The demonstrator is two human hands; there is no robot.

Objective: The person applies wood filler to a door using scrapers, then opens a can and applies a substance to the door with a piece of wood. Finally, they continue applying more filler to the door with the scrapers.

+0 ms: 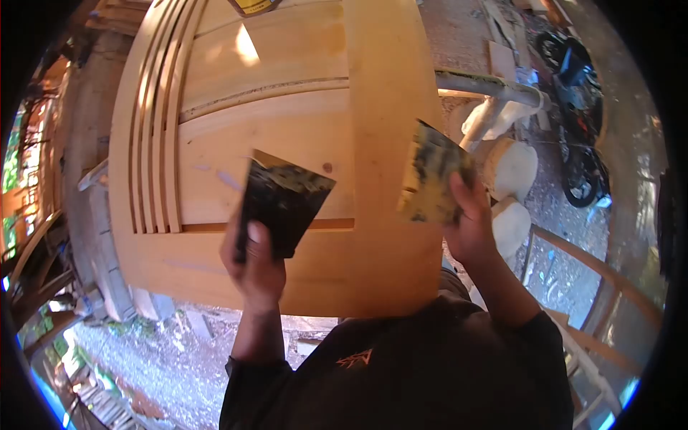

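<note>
The dark shirt is nearest the camera, and just beyond it both bare hands are up over the work, each with a thin flat plate. The left hand is clamped on a dark plate, thumb across its face, the plate tilted with one corner pointing away to the right. The right hand grips a yellowish plate by its near right side; dark smears run over its face. The two plates are apart, and the step in hand looks like managing whatever coats them. From here, any move calls for a firm pinch and a controlled tilt, so that nothing drops onto the pale wood. The view is a little soft, so whether either plate brushes the surface is hard to say. Beneath them lies a large wooden panel, face up in front of the person, with recessed boards in the middle and a row of narrow slats down its left side. A yellow-labelled container shows at the far edge of the view. Off to the right are a pole, round pale blocks and, farther out, a motorbike.
</note>
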